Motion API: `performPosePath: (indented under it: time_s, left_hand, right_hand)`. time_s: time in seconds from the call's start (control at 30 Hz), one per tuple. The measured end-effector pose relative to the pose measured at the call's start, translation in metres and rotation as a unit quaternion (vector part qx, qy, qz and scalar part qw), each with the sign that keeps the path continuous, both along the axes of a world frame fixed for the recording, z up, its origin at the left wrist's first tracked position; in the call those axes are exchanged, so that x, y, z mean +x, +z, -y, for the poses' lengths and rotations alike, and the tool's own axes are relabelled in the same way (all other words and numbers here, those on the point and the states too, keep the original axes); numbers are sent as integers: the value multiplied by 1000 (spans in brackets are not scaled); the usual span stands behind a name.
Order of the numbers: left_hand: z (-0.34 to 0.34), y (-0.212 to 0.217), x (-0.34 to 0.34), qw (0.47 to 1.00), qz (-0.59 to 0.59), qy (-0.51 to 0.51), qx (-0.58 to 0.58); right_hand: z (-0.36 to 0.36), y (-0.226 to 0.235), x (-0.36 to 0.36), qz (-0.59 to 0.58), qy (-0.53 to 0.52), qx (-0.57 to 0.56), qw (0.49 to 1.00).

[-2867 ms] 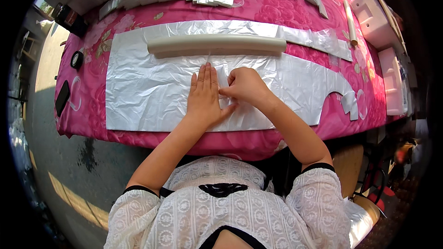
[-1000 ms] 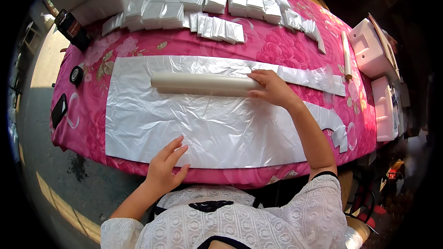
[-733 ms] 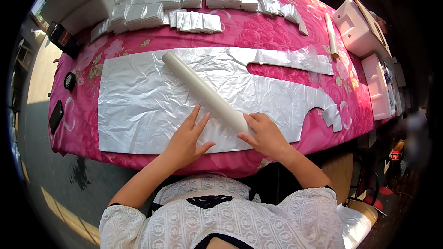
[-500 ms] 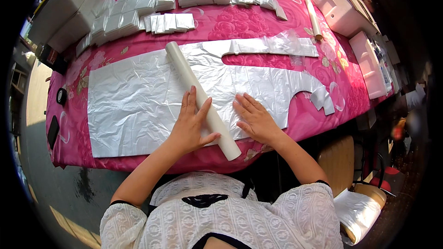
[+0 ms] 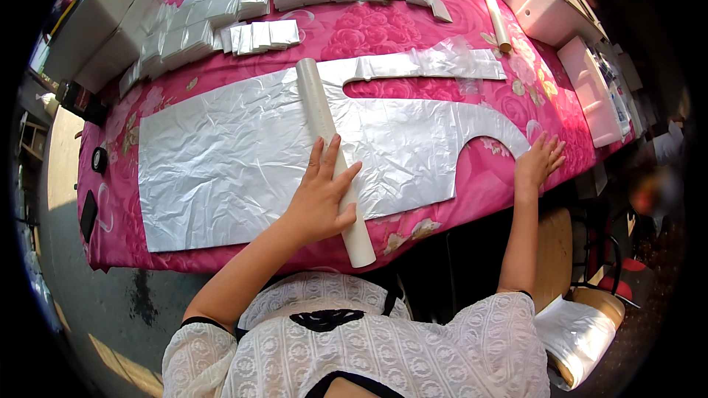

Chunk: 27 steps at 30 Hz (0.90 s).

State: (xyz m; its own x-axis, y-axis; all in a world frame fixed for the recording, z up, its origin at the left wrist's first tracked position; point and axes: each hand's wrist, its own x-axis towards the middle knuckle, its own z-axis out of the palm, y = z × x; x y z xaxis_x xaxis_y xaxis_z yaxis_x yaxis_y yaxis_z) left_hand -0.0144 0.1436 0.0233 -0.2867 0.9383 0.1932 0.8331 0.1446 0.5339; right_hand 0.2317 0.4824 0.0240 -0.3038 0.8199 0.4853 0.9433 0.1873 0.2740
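A thin, crinkled white plastic sheet cut like an apron (image 5: 221, 169) lies spread over the table, with strap-like pieces reaching right. Across it, slightly slanted, rests a long white tube (image 5: 316, 107); its near end sticks out past the sheet's front edge. My left hand (image 5: 322, 195) lies on the tube's lower half, fingers stretched and apart, pressing from above rather than wrapping round. Far to the right, my right hand (image 5: 538, 162) is flat with fingers spread, at the end of the curved front strap (image 5: 490, 124). Its palm hides the strap's tip.
Folded white plastic packets (image 5: 221, 11) stand in rows along the back of the pink flowered tablecloth (image 5: 383, 37). Another tube (image 5: 496, 18) lies back right, beside white foam boxes (image 5: 546, 0). A phone (image 5: 88, 215) and a tape roll (image 5: 99, 159) lie at the left edge.
My right hand has moved right, from the middle of the sheet to the strap end, whose folded tip now lies flatter. The tube has turned more upright under my left hand.
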Motion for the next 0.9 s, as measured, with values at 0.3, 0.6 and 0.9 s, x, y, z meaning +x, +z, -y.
performPosePath:
  time_s: [0.3, 0.6, 0.9]
  left_hand:
    - [-9, 2, 5, 1000, -18, -3, -13]
    - [-10, 5, 11, 1000, -27, -9, -12]
    - [-10, 4, 10, 999, -27, -20, 3]
  right_hand:
    - [127, -22, -123, -114, 509, -311, 794]
    - [-35, -56, -14, -236, 284, -161, 915]
    - [52, -1, -67, -310, 368, -56, 875]
